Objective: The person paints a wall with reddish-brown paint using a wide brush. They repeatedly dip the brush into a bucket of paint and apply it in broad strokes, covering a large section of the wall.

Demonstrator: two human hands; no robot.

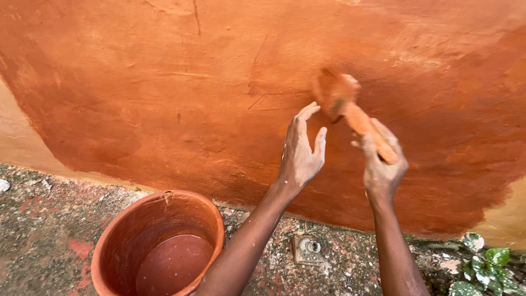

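My right hand grips the handle of a paintbrush coated in orange-red paint, its bristles pressed against the wall. The wall is covered in wet orange-red paint, with pale unpainted patches at the far left and lower right. My left hand is raised flat near the wall just left of the brush, fingers apart, holding nothing. A round bucket smeared in the same colour stands on the ground at the lower left, with reddish-brown paint pooled in its bottom.
Rough speckled concrete ground runs along the wall's base, with red paint stains. A small square metal fitting is set in the ground between my arms. A leafy green-and-white plant grows at the lower right corner.
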